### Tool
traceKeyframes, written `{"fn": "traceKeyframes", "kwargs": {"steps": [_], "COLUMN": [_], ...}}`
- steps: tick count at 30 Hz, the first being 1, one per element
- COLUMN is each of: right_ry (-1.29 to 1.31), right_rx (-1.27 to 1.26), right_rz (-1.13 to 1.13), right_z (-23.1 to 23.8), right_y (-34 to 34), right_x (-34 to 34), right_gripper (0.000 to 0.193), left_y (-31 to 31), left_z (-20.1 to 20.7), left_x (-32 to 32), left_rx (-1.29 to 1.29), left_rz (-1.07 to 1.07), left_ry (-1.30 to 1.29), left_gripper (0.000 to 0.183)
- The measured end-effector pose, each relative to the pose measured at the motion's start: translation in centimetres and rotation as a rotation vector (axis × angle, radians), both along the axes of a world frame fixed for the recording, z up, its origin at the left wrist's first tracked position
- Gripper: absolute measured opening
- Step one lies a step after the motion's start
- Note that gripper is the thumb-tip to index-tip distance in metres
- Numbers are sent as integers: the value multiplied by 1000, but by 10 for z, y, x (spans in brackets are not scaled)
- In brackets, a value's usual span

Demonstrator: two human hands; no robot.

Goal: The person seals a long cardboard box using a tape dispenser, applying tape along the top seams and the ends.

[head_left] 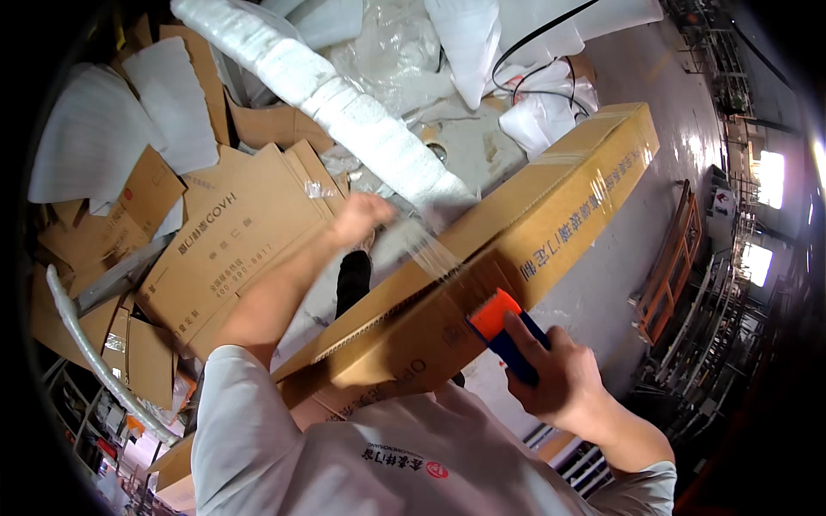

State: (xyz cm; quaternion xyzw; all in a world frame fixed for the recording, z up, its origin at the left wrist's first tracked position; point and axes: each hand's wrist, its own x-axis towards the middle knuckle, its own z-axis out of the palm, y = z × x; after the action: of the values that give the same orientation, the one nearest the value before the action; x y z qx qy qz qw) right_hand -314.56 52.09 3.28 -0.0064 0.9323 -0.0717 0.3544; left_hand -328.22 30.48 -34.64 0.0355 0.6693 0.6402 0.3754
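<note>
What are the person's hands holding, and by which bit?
The right hand holds an orange-and-blue handheld tape dispenser by its blue part. The left hand is blurred near a clear, shiny tape strip; whether it holds that can't be told.

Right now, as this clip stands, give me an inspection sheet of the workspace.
Surface: grey floor, shiny in places; what supports the box is hidden.
Job's things: long cardboard box, a clear tape strip reaching it; orange-and-blue tape dispenser.
Clutter: flattened cardboard, white foam sheets, long white-wrapped bundle.
Hands: right hand holds the dispenser; left hand is at the strip's far end, blurred, grip unclear.
Cables: black cord or strap, looped near white wrapping; which is unclear.
Surroundings: orange-brown frame, dark racks at right, bright windows.
</note>
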Motion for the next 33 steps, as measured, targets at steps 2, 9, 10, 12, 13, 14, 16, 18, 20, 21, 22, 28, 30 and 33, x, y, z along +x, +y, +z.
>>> {"fn": "traceKeyframes", "kwargs": {"steps": [2, 9, 10, 12, 13, 14, 16, 18, 20, 21, 22, 28, 30, 33], "right_ry": [25, -42, -35, -7, -10, -4, -31, -88, -2, 27, 54, 219, 291, 483], "right_rx": [-30, -89, -95, -108, -108, -103, -72, -23, -62, -74, -85, -190, -215, -340], "right_rz": [50, 95, 100, 101, 95, 86, 65, 56, 56, 36, 17, -11, -24, -46], "right_z": [-2, -15, -17, -16, -17, -19, -18, -13, -16, -16, -17, -29, -52, -121], "right_y": [5, 14, 13, 14, 15, 15, 11, 3, 7, 11, 15, 63, 76, 87], "right_x": [3, -1, -1, 1, 4, 6, 6, -3, 8, 16, 25, 113, 142, 175], "right_gripper": [75, 80, 80, 80, 80, 80, 79, 79, 78, 78, 77, 73, 71, 70], "left_y": [37, 62, 61, 63, 63, 64, 64, 57, 38, 25, 14, 24, 48, 65], "left_z": [-26, 7, 5, 3, 3, 1, -2, -11, -17, 0, 21, 225, 247, 249], "left_x": [56, 99, 102, 102, 104, 104, 103, 97, 77, 58, 43, 61, 89, 105], "left_rx": [286, 637, 663, 684, 672, 651, 572, 360, 17, -92, -137, -346, -632, -790], "left_rz": [47, -99, -122, -149, -162, -184, -220, -327, -544, -557, -466, -359, -379, -387], "left_ry": [-300, -824, -888, -943, -945, -927, -862, -673, -350, -238, -169, 577, 742, 729], "left_gripper": [16, 26, 26, 28, 29, 30, 32, 34, 36, 37, 38, 52, 50, 62]}}
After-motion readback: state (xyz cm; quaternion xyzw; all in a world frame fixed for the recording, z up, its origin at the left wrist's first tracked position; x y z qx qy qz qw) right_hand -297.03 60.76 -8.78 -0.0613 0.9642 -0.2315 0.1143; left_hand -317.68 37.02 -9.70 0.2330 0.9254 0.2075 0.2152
